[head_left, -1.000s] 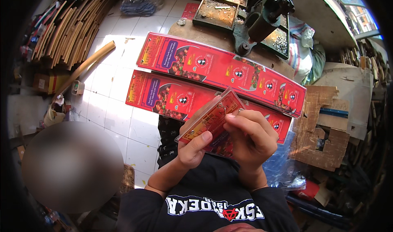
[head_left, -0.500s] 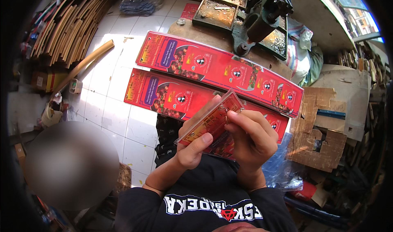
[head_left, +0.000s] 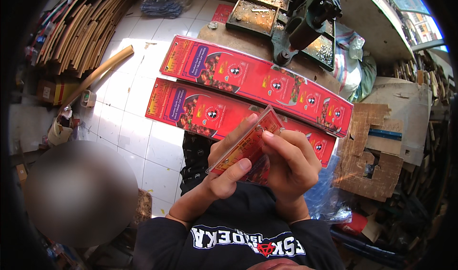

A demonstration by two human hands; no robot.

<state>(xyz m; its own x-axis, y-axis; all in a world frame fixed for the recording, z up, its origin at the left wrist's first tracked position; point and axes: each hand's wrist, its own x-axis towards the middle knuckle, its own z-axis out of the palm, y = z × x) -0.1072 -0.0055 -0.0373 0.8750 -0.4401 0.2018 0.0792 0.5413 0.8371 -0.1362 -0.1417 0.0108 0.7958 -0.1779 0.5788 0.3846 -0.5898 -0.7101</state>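
My left hand [head_left: 225, 178] is closed round a red printed strip in clear plastic [head_left: 242, 150], thumb on the near face and fingers behind. The strip is tilted up, its short end toward me, with small metal eyelets at the corners. At its upper right corner my right hand [head_left: 296, 164] pinches, thumb and forefinger close together by an eyelet. Whatever lies between those fingertips is too small to make out. Beyond my hands lie two long stacks of the same red strips, a far stack [head_left: 255, 78] and a near stack [head_left: 198, 109] that my hands partly cover.
A dark metal hand press [head_left: 303, 34] stands at the back of the worktable, with bit-filled trays [head_left: 255, 12] beside it. Cut cardboard [head_left: 381, 174] lies on the right. Stacked boards [head_left: 90, 29] and a leaning tube [head_left: 102, 74] are on the left. A blurred round shape [head_left: 81, 193] is at lower left.
The strip has turned slightly in my left hand, and a left fingertip now shows over its far edge. My right hand has shifted very little at the corner.
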